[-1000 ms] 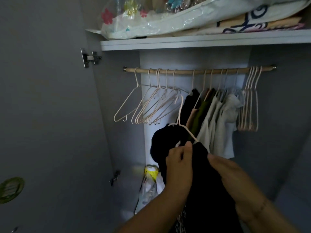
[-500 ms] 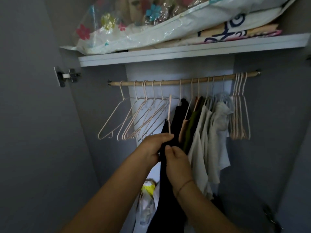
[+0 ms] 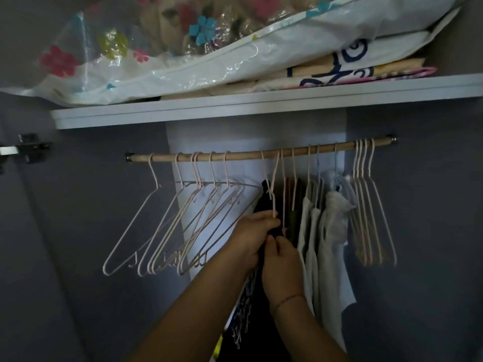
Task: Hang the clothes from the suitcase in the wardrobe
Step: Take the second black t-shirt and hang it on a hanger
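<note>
A black garment with pale print hangs from a pale wire hanger whose hook sits at the wooden rail. My left hand grips the garment's top just under the hanger neck. My right hand pinches the same black cloth right below it. To the right on the rail hang dark, olive and light grey clothes.
Several empty hangers hang tilted on the rail's left part, and more empty ones at its right end. A white shelf above holds a flowered plastic bag and folded bedding. The open door's hinge is at left.
Both hands have lifted the black garment on its hanger up to the rail, left of the hanging clothes. The view has tilted upward.
</note>
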A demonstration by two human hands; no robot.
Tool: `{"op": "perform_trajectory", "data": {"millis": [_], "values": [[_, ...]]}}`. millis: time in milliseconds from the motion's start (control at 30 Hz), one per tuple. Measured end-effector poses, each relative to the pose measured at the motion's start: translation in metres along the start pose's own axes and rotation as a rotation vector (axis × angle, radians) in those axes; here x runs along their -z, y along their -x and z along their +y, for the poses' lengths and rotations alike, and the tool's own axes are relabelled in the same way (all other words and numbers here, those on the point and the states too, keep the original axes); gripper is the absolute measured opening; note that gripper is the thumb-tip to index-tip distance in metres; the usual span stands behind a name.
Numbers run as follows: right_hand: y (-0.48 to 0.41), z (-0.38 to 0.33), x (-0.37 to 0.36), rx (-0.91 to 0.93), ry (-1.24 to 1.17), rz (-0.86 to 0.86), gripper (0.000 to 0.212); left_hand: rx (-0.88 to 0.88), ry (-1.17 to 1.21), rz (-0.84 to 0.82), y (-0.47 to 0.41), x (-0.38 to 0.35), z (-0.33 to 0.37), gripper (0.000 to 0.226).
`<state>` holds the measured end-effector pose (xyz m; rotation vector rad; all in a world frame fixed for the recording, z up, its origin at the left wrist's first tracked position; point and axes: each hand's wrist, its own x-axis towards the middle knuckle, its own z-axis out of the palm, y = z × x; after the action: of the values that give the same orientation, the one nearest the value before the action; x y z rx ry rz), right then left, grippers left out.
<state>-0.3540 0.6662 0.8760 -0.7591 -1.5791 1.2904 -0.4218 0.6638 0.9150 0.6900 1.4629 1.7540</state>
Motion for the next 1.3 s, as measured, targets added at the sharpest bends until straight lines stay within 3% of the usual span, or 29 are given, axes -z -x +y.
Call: {"op": "perform_trajectory", "data": {"millis": [167,300,400,633,1033,1300], "values": [[-0.035,0.003,0.001,0.08,0.139,-0.104,0.034,-0.134,0.1,0.1,-0.028,-0.001,-0.007,0.032],[-0.052,0.01,0.001,0.146,0.199,-0.155,0.02,-0.226,0.138,0.126,-0.041,-0.001,-0.012,0.028],[-0.057,0.011,0.0,0.153,0.183,-0.172,0.023,-0.246,0.155,0.144,-0.048,0.0,-0.014,0.029],[-0.081,0.023,-0.013,-0.029,0.126,-0.121,0.03,-0.148,0.045,0.1,-0.074,-0.003,-0.009,0.036],[-0.103,0.037,0.05,-0.067,0.123,0.12,0.031,-0.11,-0.028,-0.091,-0.081,-0.074,-0.023,0.026],[-0.099,0.04,0.059,-0.003,0.088,-0.047,0.036,-0.032,0.129,-0.069,-0.079,-0.06,-0.024,0.023]]}}
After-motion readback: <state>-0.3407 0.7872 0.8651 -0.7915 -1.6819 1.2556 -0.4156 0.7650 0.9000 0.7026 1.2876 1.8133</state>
